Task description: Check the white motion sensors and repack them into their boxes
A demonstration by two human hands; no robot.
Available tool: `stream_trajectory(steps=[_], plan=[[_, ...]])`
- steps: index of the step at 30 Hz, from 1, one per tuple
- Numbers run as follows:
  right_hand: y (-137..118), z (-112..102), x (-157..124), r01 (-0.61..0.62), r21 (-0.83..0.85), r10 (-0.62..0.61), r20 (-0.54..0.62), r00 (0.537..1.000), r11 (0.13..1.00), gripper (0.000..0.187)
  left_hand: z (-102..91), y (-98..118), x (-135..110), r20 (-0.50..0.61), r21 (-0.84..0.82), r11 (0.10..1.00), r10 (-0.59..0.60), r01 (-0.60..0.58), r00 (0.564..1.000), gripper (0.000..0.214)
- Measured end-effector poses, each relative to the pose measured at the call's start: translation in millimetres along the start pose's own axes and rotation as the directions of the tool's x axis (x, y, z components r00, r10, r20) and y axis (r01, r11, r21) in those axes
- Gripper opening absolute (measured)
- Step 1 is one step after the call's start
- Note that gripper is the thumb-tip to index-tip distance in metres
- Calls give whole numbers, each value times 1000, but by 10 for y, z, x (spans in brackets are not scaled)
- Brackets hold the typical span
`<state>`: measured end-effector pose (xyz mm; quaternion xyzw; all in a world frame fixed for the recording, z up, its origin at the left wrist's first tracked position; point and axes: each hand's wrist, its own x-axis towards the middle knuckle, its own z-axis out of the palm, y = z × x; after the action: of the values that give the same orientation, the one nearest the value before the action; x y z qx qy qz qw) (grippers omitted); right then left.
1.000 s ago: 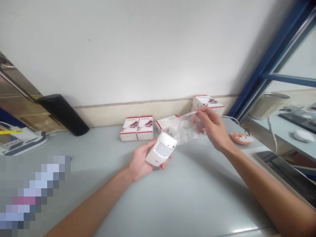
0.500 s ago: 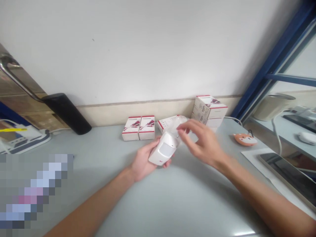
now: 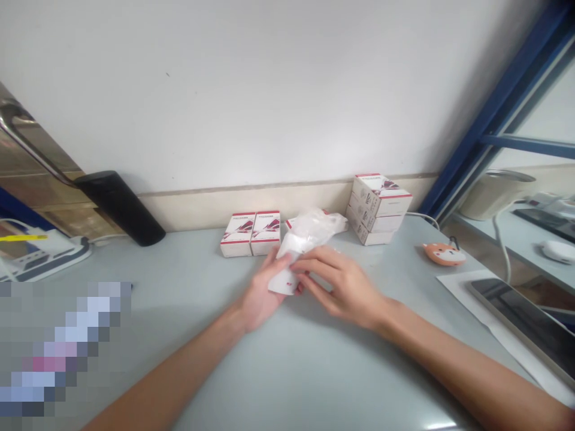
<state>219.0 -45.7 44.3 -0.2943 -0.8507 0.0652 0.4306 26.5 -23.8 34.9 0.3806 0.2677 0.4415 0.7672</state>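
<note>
My left hand (image 3: 260,293) grips a white sensor device (image 3: 284,281) from below, just above the grey table (image 3: 314,365). A clear plastic bag (image 3: 312,230) covers the device's upper part. My right hand (image 3: 344,284) pinches the bag's lower edge against the device, fingers pointing left. Only the device's bottom end with a small red mark shows outside the bag.
Two white-and-red boxes (image 3: 250,232) lie side by side by the wall, another (image 3: 332,224) lies behind the bag, and a stack (image 3: 377,206) stands to the right. An orange animal-shaped charm (image 3: 444,253), a tablet (image 3: 523,317) and a black cylinder (image 3: 119,206) are also here.
My right hand brought the clear bag from up at the right down over the device. The bag now covers most of the device, and both hands sit close together.
</note>
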Motion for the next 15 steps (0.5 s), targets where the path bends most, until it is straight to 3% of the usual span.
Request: stream_trajectory(steps=[2,4,5,7,9,10,15], plan=[[-19,-7,8,-113,93,124,-121,985,989,16,31,11,-13,-9,47,998,44,-44,999,30],[-3,-8,21,-312,243,371,-252,894,918,11,49,14,-30,-6,68,995,77,-76,997,37],[19,-6,28,-405,337,496,-253,831,850,18,50,10,-39,-2,78,994,79,-79,997,40],[80,-7,42,-528,499,640,-71,765,687,39,32,-12,-52,13,119,991,67,-68,998,44],[143,-25,55,-571,580,608,158,778,580,50,-7,-43,-48,22,219,973,65,-69,998,43],[168,-42,61,-574,597,575,218,788,561,50,-30,-57,-38,26,285,955,82,-86,996,42],[191,-164,96,-586,482,570,199,797,651,48,-121,-83,41,143,474,848,190,-235,971,39]])
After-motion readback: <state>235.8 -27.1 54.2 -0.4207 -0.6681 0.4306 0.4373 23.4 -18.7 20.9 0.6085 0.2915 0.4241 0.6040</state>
